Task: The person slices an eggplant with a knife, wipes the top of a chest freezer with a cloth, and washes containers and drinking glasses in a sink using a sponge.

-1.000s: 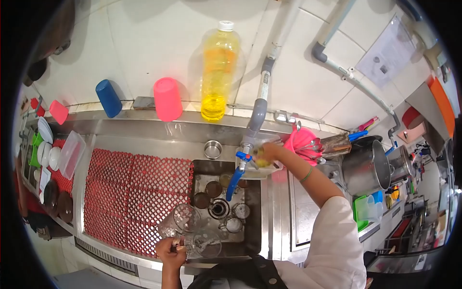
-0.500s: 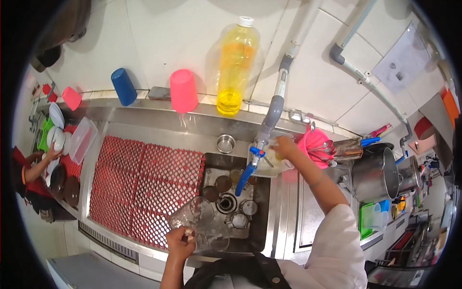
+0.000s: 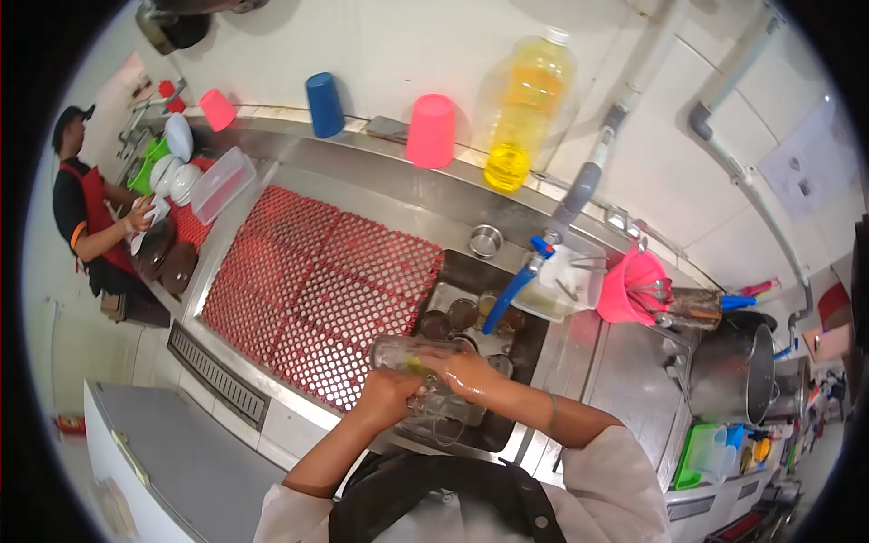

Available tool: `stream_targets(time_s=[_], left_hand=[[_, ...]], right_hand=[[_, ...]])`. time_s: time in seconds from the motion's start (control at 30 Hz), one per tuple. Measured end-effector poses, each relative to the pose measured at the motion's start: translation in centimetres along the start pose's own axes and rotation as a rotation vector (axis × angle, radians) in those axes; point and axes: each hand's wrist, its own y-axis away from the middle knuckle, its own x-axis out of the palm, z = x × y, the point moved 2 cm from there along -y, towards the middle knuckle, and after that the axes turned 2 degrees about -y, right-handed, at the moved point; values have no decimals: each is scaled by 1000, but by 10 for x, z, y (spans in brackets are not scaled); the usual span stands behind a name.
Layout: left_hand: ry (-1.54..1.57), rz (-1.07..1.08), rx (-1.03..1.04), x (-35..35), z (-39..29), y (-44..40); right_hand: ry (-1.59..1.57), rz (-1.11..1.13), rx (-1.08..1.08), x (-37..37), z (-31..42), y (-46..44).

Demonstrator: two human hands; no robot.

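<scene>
My left hand point(image 3: 391, 398) is closed on glass mugs held together over the sink. One clear glass mug point(image 3: 391, 349) lies tilted on its side above the fist, and another glass mug point(image 3: 439, 421) hangs below it. My right hand point(image 3: 463, 375) is closed at the upper mug, its fingers at the glass. A yellow-green sponge point(image 3: 415, 362) shows blurred through the glass at those fingertips; the hand partly hides it. Several used glasses point(image 3: 463, 313) stand in the sink basin point(image 3: 489, 434) beneath, close to the blue-handled tap point(image 3: 511, 297).
A red perforated mat point(image 3: 317, 290) covers the left drainboard. A tub point(image 3: 552, 299) sits behind the tap, beside a pink cup of spoons point(image 3: 629, 290). A yellow liquid bottle point(image 3: 529, 109) and cups point(image 3: 430, 131) line the ledge. Another person point(image 3: 90, 208) handles dishes at far left.
My right hand has come from the tub behind the tap to the glass mugs, with the sponge at its fingers. My left hand keeps hold of the mugs. The view has shifted left.
</scene>
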Motion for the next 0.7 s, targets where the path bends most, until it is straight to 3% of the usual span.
stream_targets(time_s=[0.1, 0.2, 0.3, 0.37, 0.43, 0.5, 0.6, 0.7], left_hand=[[-27, -1, 62, 0, 11, 13], [-52, -26, 61, -9, 8, 13], [-55, -75, 151, 0, -1, 7], [-95, -17, 291, 6, -3, 6], [-87, 31, 229, 10, 2, 9], [-28, 13, 177, 8, 10, 8], [-34, 14, 207, 3, 7, 11], [-118, 17, 235, -1, 0, 8]], right_hand=[[-39, 292, 231, -10, 12, 4], [-683, 417, 517, -15, 10, -3], [-1311, -75, 465, 40, 6, -25], [-767, -97, 56, 87, -36, -51], [-700, 16, 80, 93, -43, -59], [-1093, 256, 529, 74, -28, -57], [-1330, -57, 561, 83, -21, -37], [-1179, -46, 317, 103, -30, -55]])
